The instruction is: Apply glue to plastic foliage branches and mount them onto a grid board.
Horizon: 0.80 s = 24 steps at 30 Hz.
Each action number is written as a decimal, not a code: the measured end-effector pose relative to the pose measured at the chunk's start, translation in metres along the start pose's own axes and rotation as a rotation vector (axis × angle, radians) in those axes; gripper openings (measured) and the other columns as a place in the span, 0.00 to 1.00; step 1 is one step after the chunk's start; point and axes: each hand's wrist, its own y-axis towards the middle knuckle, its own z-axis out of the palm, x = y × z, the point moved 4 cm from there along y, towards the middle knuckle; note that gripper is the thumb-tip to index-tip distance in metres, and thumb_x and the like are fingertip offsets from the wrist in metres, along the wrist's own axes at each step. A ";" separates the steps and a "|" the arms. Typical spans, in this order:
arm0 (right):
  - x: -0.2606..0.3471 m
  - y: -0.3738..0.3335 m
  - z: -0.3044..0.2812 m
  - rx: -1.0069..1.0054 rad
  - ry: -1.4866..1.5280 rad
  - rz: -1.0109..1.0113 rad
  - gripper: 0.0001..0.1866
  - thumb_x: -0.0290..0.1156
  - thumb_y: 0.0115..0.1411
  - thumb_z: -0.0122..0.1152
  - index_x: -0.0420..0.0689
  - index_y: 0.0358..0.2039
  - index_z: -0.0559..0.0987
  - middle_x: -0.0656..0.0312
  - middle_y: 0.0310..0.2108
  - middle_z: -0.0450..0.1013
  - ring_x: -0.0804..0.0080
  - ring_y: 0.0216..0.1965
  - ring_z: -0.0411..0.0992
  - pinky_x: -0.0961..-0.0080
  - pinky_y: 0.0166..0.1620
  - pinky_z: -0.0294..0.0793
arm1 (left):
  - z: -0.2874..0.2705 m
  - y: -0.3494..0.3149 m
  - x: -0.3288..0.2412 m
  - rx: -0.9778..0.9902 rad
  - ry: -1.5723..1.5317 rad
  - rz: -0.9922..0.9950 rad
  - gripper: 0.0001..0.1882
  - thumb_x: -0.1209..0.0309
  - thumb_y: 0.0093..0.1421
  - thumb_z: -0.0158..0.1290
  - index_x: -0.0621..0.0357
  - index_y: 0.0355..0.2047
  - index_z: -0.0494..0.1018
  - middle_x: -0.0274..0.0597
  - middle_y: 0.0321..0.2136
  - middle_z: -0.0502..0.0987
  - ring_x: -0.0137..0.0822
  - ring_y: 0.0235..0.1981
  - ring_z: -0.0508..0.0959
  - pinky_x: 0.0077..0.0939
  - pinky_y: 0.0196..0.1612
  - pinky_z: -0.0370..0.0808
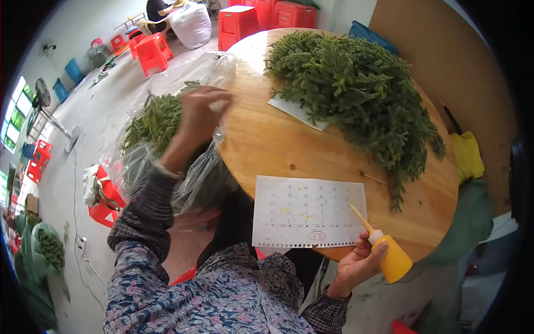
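Observation:
My right hand (356, 265) is wrapped round a yellow squeeze bottle (396, 259) at the table's near edge. The bottle's long thin nozzle points up and left over a white calendar sheet (308, 209) with yellow spots on it. To the left, my left hand (203, 114) is raised beside the table edge, above a clear plastic bag (192, 181) of green artificial sprigs (157, 119). Its fingers are curled into a pinch, slightly blurred; whatever they hold, if anything, is too small to make out. A large heap of green artificial branches (356, 83) covers the table's far right.
The round wooden table (261, 133) carries a pale sheet (297, 113) partly under the branches. Red stools (153, 53) and a stuffed white sack (191, 25) stand farther back, near another person (157, 10). A fan (55, 117) and cables are on the left.

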 end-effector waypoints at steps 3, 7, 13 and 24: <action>0.001 -0.001 -0.003 -0.007 -0.013 0.014 0.22 0.38 0.62 0.58 0.37 0.49 0.66 0.53 0.40 0.73 0.74 0.32 0.74 0.88 0.34 0.74 | 0.076 0.010 -0.048 0.169 -0.272 -0.033 0.06 0.72 0.48 0.61 0.50 0.29 0.83 0.37 0.29 0.82 0.36 0.29 0.78 0.30 0.38 0.73; 0.001 -0.004 0.002 -0.013 -0.007 0.014 0.23 0.36 0.61 0.59 0.39 0.51 0.65 0.52 0.42 0.72 0.73 0.32 0.74 0.87 0.34 0.74 | 0.128 0.031 -0.034 0.118 -0.096 -0.133 0.04 0.68 0.52 0.59 0.50 0.27 0.83 0.40 0.31 0.81 0.40 0.33 0.76 0.38 0.43 0.70; 0.005 -0.008 0.008 -0.042 -0.040 -0.040 0.20 0.38 0.61 0.60 0.38 0.46 0.70 0.55 0.39 0.75 0.75 0.31 0.74 0.88 0.32 0.74 | 0.170 0.030 0.026 0.240 0.133 -0.328 0.07 0.67 0.53 0.56 0.52 0.28 0.82 0.45 0.32 0.80 0.45 0.36 0.76 0.44 0.44 0.68; 0.001 -0.005 0.003 0.019 -0.034 0.008 0.23 0.36 0.61 0.58 0.41 0.53 0.64 0.50 0.44 0.72 0.71 0.32 0.74 0.85 0.33 0.74 | 0.158 0.023 0.011 0.472 0.188 -0.362 0.09 0.72 0.51 0.51 0.56 0.31 0.80 0.48 0.30 0.80 0.45 0.29 0.76 0.37 0.31 0.72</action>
